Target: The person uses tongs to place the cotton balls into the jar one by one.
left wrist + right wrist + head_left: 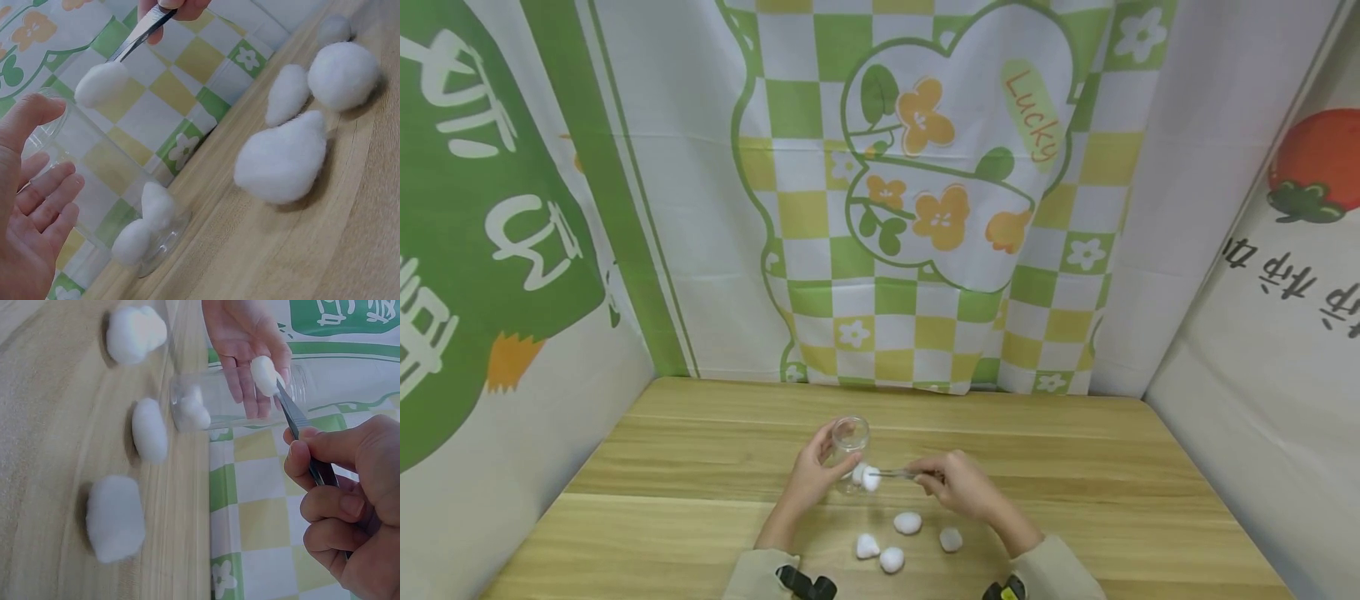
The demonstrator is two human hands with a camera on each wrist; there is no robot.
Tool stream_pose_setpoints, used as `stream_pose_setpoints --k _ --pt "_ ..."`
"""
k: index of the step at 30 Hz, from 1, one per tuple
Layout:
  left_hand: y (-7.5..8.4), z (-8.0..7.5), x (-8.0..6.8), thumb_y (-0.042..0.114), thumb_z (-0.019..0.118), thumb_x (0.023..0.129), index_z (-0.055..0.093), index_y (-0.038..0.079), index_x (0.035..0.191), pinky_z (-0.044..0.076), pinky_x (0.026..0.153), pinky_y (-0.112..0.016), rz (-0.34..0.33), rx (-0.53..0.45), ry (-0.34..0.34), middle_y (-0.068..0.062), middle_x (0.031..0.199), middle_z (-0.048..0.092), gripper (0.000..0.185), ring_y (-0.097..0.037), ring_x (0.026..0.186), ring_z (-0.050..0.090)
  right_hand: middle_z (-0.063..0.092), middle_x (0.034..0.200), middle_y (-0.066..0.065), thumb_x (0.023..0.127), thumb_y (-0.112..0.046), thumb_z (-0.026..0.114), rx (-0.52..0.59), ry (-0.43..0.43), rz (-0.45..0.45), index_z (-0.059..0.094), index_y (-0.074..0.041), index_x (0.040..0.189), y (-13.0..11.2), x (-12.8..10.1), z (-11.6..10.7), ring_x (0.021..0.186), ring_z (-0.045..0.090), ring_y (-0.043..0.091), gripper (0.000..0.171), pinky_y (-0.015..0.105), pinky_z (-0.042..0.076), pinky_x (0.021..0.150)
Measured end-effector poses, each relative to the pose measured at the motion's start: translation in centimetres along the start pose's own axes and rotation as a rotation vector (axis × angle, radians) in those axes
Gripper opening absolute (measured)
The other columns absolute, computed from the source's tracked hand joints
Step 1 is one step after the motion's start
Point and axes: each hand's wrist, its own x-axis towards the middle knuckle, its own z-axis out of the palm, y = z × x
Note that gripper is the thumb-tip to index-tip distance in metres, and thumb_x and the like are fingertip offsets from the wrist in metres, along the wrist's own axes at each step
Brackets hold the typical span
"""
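The left hand (811,477) grasps a clear jar (848,450) that stands on the table (1075,500), its fingers (47,187) curved round the glass on the left side, thumb toward the rim. In the wrist views two cotton balls (145,222) lie at the bottom of the jar. The jar sits a little left of the middle of the table, toward the near edge.

The right hand (958,485) is clenched on a pair of metal tweezers (895,473), fingers (337,506) curled round the handles. The tweezer tips pinch one cotton ball (870,479), held just beside the jar on its right. In the left wrist view that ball (101,83) hangs near the jar's rim, outside the glass; in the right wrist view the same ball (267,375) is in front of the left hand's fingers.

Four loose balls lie on the table nearer than the hands: one (907,522) just below the tweezers, two (867,547) (892,559) close together toward the near edge, and one (951,539) under the right forearm. They lie apart from the jar and from each other, though the two near ones are almost touching.

A printed cloth (925,208) with green and yellow checks and orange flowers hangs behind the table.
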Motion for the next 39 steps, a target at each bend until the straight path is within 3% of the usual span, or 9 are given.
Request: stream_pose_setpoints --k 12,19,33,39 --pt "0.0 0.1 0.0 0.022 0.072 0.087 0.038 0.005 0.145 0.031 0.119 -0.051 -0.003 0.025 0.009 -0.018 0.145 0.05 0.07 -0.039 0.141 0.039 0.069 0.071 0.01 0.093 -0.008 0.06 -0.021 0.043 -0.004 0.07 -0.003 0.112 -0.5 0.0 -0.6 0.05 0.038 -0.007 0.023 0.01 0.033 0.042" --pt "0.3 0.4 -0.1 0.015 0.071 0.086 0.037 0.002 0.145 0.031 0.119 -0.055 0.031 0.015 0.004 -0.021 0.143 0.052 0.069 -0.043 0.14 0.039 0.068 0.069 0.009 0.094 -0.01 0.059 -0.037 0.077 -0.011 0.071 -0.005 0.111 -0.9 0.1 -1.1 0.05 0.038 -0.008 0.022 0.011 0.034 0.043" --pt "0.4 0.5 -0.1 0.014 0.073 0.084 0.036 0.0 0.145 0.032 0.119 -0.053 0.029 0.015 0.025 -0.021 0.142 0.052 0.073 -0.041 0.14 0.04 0.069 0.069 0.009 0.094 -0.01 0.06 -0.067 0.094 -0.007 0.071 -0.005 0.112 -1.3 0.3 -1.7 0.05 0.037 -0.008 0.022 0.012 0.032 0.043" --pt "0.4 0.5 0.0 0.016 0.073 0.085 0.035 -0.001 0.146 0.03 0.12 -0.053 0.021 0.019 0.024 -0.023 0.147 0.046 0.073 -0.042 0.14 0.038 0.067 0.068 0.006 0.093 -0.009 0.06 -0.084 0.122 -0.015 0.071 -0.005 0.112 -1.6 0.5 -1.9 0.049 0.035 -0.008 0.022 0.011 0.032 0.042"
